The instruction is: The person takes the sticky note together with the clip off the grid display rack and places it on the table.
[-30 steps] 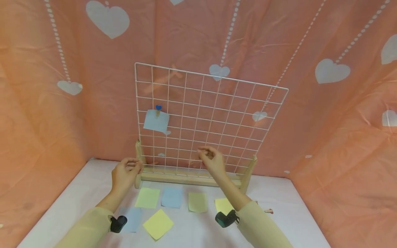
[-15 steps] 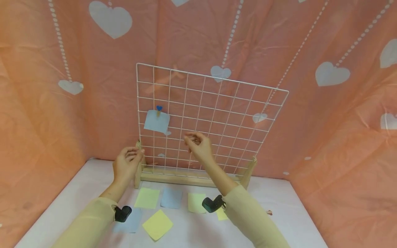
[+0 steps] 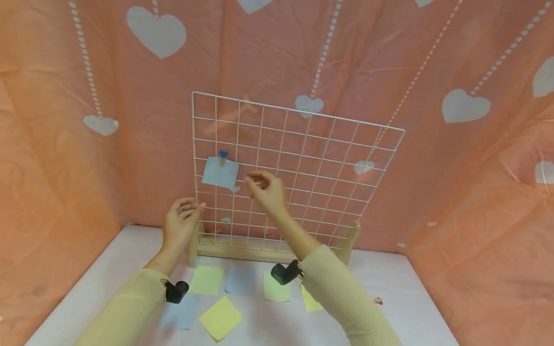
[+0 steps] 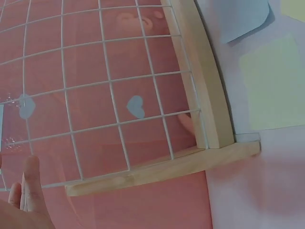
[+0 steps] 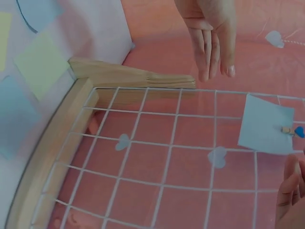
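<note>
A white wire grid panel (image 3: pixel 298 158) stands in a wooden base (image 3: pixel 246 252). A blue sticky note (image 3: pixel 220 173) hangs at its left side, held by a small wooden clip with a blue heart (image 3: pixel 223 154). My left hand (image 3: pixel 181 221) is by the panel's lower left edge, above the base's left upright; its fingers (image 5: pixel 208 55) extend loosely with nothing between them. Just right of the hanging note is my right hand (image 3: pixel 267 192), in front of the grid. Its fingers (image 5: pixel 290 183) are slightly bent, and nothing shows in them.
On the white table (image 3: pixel 389 283) lie several sticky notes: a green one (image 3: pixel 207 280), a blue one (image 3: pixel 240 280), a yellow diamond-turned one (image 3: pixel 221 318) and others. A small clip-like object (image 3: pixel 378 301) lies at the right. Orange cloth (image 3: pixel 86 182) with white hearts surrounds the table.
My right hand has moved left and up across the grid to beside the hanging note. My left hand has risen slightly along the panel's left edge. The hanging note stays put.
</note>
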Demonstrator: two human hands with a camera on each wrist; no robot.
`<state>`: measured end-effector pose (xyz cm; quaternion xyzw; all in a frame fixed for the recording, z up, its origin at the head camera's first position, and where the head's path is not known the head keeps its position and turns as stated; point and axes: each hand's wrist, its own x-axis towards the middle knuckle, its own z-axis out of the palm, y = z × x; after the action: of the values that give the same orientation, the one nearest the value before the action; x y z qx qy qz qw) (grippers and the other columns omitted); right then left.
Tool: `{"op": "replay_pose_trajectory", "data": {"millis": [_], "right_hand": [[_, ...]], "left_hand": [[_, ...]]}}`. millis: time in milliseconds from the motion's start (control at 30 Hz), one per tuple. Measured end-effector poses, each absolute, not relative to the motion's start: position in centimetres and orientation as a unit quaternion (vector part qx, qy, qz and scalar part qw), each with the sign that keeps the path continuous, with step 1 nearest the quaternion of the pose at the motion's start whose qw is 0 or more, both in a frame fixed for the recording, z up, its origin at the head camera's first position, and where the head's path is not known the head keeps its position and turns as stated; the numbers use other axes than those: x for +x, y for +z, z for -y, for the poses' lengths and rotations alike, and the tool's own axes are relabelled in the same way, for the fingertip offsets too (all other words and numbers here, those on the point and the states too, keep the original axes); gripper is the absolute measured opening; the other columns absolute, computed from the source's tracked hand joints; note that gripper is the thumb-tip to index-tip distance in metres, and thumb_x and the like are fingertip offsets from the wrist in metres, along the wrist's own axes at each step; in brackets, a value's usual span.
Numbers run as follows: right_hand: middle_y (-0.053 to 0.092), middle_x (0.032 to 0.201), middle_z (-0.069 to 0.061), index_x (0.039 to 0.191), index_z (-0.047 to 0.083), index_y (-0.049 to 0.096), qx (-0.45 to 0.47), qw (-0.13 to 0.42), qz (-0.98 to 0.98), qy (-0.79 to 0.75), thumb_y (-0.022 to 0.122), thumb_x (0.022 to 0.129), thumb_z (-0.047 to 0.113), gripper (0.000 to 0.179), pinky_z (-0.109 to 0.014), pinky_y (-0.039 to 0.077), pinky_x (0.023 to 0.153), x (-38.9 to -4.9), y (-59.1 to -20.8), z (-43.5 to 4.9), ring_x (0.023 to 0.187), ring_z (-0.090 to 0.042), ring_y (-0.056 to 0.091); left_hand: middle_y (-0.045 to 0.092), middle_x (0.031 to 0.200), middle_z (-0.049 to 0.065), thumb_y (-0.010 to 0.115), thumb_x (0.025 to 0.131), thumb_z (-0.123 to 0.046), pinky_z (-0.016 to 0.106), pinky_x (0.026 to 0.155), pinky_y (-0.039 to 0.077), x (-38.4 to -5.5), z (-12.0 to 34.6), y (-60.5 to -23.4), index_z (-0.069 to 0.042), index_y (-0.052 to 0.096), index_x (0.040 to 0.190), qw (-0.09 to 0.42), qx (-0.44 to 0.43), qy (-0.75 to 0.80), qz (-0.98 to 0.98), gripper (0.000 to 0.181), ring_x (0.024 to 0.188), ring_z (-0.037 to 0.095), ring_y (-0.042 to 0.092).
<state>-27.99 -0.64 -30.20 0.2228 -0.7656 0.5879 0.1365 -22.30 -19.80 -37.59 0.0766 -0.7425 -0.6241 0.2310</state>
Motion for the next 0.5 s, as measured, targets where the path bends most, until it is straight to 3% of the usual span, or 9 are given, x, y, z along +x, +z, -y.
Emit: {"op": "replay_pose_trajectory", "data": {"millis": [167, 267, 400, 500], "right_hand": [[0.070, 0.101, -0.013, 0.109, 0.001, 0.069, 0.238, 0.146, 0.772, 0.571, 0.067, 0.089, 0.013, 0.023, -0.015, 0.043, 0.048, -28.4, -29.0, 1.9, 0.063, -0.024, 0.063], [0.070, 0.103, -0.014, 0.112, 0.001, 0.067, 0.253, 0.132, 0.768, 0.574, 0.066, 0.091, 0.013, 0.025, -0.014, 0.046, 0.049, -28.5, -28.3, 2.6, 0.072, -0.037, 0.065], [0.072, 0.090, -0.019, 0.117, 0.004, 0.066, 0.259, 0.125, 0.769, 0.571, 0.065, 0.091, 0.013, 0.027, -0.015, 0.045, 0.046, -28.6, -27.7, 3.5, 0.072, -0.041, 0.067], [0.071, 0.077, -0.022, 0.120, 0.004, 0.064, 0.263, 0.125, 0.775, 0.561, 0.064, 0.091, 0.013, 0.030, -0.015, 0.038, 0.040, -28.7, -27.5, 4.2, 0.067, -0.040, 0.067]], "left_hand": [[0.058, 0.120, 0.017, 0.065, 0.092, -0.023, 0.003, 0.076, 0.044, -22.8, 19.8, -36.9, 0.000, 0.049, 0.130, 0.234, 0.075, -0.630, 0.737, 0.047, 0.087, -0.011, 0.052], [0.057, 0.123, 0.017, 0.065, 0.092, -0.020, 0.002, 0.078, 0.043, -23.1, 19.7, -36.5, 0.000, 0.047, 0.133, 0.238, 0.074, -0.634, 0.732, 0.049, 0.097, 0.000, 0.056], [0.056, 0.125, 0.020, 0.066, 0.091, -0.017, 0.006, 0.081, 0.044, -23.5, 19.4, -36.0, 0.002, 0.045, 0.134, 0.241, 0.066, -0.640, 0.726, 0.051, 0.111, 0.022, 0.057], [0.055, 0.127, 0.022, 0.066, 0.091, -0.015, 0.015, 0.090, 0.047, -23.8, 19.2, -35.7, 0.002, 0.044, 0.135, 0.244, 0.061, -0.641, 0.726, 0.053, 0.116, 0.029, 0.056]]}}
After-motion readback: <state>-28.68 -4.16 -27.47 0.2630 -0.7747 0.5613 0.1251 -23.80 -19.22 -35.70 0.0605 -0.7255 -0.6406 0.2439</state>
